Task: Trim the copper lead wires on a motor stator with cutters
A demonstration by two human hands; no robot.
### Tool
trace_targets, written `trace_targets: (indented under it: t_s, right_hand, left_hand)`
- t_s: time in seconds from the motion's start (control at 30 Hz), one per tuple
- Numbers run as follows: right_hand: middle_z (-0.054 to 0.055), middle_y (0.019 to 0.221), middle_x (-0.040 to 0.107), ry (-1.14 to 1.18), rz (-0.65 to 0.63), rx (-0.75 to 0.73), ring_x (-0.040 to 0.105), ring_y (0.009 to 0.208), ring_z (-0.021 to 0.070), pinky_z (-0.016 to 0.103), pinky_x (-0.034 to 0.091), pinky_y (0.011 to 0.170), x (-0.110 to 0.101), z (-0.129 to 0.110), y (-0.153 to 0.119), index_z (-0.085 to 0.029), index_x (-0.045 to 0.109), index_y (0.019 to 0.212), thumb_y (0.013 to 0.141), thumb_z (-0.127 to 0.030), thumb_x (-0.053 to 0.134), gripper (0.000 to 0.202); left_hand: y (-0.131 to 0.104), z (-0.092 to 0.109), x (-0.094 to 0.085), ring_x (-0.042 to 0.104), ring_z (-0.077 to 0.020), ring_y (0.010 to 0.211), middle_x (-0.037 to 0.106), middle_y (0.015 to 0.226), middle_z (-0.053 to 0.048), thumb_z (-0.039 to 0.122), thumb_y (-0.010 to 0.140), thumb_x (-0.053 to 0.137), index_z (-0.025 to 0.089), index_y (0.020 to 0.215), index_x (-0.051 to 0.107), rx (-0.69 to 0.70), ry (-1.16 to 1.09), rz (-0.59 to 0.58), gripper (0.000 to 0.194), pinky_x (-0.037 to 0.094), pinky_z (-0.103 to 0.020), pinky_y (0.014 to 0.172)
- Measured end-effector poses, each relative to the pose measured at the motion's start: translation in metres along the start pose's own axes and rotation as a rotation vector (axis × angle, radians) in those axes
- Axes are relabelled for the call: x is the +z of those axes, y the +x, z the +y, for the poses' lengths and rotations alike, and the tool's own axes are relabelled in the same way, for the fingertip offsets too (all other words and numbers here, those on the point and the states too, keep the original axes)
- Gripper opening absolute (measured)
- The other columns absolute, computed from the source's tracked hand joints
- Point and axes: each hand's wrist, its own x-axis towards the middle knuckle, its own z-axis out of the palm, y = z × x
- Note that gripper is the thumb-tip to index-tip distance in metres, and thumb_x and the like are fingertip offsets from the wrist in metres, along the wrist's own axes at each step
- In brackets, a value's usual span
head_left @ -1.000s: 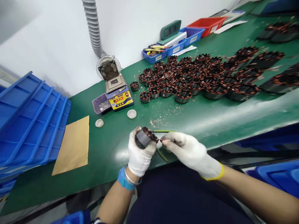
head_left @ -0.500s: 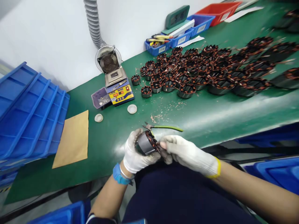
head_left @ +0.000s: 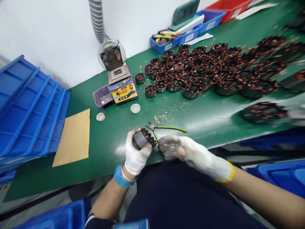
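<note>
My left hand (head_left: 136, 155), in a white glove, grips a small grey stator with copper windings (head_left: 142, 138) just above the near edge of the green bench (head_left: 114, 136). My right hand (head_left: 183, 150), also gloved, pinches a thin copper wire lead (head_left: 160, 144) that runs from the stator's right side. Green-handled cutters (head_left: 166, 128) lie on the bench right behind my hands, untouched.
Many wound stators (head_left: 209, 66) crowd the bench's right half. A soldering station with a fan (head_left: 118, 79) stands at the back, two white caps (head_left: 135, 108) before it. Blue trays (head_left: 28, 108) and a brown card (head_left: 73, 136) lie left. Blue bins (head_left: 181, 33) sit against the wall.
The stator has turned in my left hand and my right hand has drawn slightly away to the right, stretching the wire lead. The cutters stay on the bench. The camera has shifted.
</note>
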Motion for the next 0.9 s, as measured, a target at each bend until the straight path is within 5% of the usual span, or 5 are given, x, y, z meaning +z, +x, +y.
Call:
trace_targets:
  t_s: [0.13,0.3,0.43,0.67,0.9]
  right_hand:
    - [0.004,0.069,0.067,-0.171,0.128,-0.05,0.062,0.06,0.0171,0.03,0.053,0.06,0.015,-0.001,0.003,-0.018,0.071,0.091,0.094,-0.074,0.064,0.056]
    - [0.008,0.082,0.077,-1.128,0.196,-0.707,0.067,0.069,0.0188,0.032,0.05,0.067,0.001,-0.033,0.001,-0.019,0.078,0.097,0.109,-0.03,0.047,0.035]
    - [0.005,0.075,0.075,-1.64,0.307,-1.057,0.061,0.059,0.019,0.035,0.039,0.057,0.006,-0.064,-0.005,-0.019,0.078,0.095,0.103,-0.012,0.047,0.033]
    - [0.005,0.075,0.071,-1.626,0.157,-1.062,0.064,0.066,0.021,0.039,0.043,0.064,0.039,-0.087,-0.015,-0.021,0.076,0.092,0.102,-0.016,0.052,0.027]
    - [0.003,0.073,0.067,-1.391,0.113,-0.979,0.057,0.059,0.0152,0.032,0.04,0.061,0.001,-0.084,0.011,-0.02,0.072,0.091,0.11,-0.022,0.047,0.031]
  left_hand:
    - [0.001,0.004,0.003,0.078,-0.033,0.099,0.08,0.106,-0.012,0.07,0.056,0.099,0.023,0.103,0.069,-0.035,0.004,-0.03,0.073,0.064,-0.044,0.091]
    - [0.002,0.003,-0.005,0.061,-0.0168,0.056,0.072,0.077,-0.003,0.072,0.073,0.088,0.021,0.104,0.072,-0.4,-0.084,-0.218,0.063,0.055,-0.031,0.054]
    - [-0.005,-0.008,-0.019,0.062,-0.0136,0.058,0.077,0.093,-0.005,0.053,0.067,0.1,0.019,0.134,0.064,-0.458,-0.155,-0.346,0.083,0.053,-0.027,0.055]
    - [-0.02,-0.02,-0.014,0.075,-0.0335,0.11,0.079,0.123,-0.014,0.076,0.06,0.096,0.021,0.123,0.073,-0.172,-0.246,-0.199,0.086,0.06,-0.042,0.099]
    - [-0.015,-0.016,-0.016,0.078,-0.0322,0.091,0.082,0.094,-0.012,0.089,0.066,0.081,0.019,0.104,0.08,-0.643,-0.512,-0.336,0.08,0.062,-0.043,0.086]
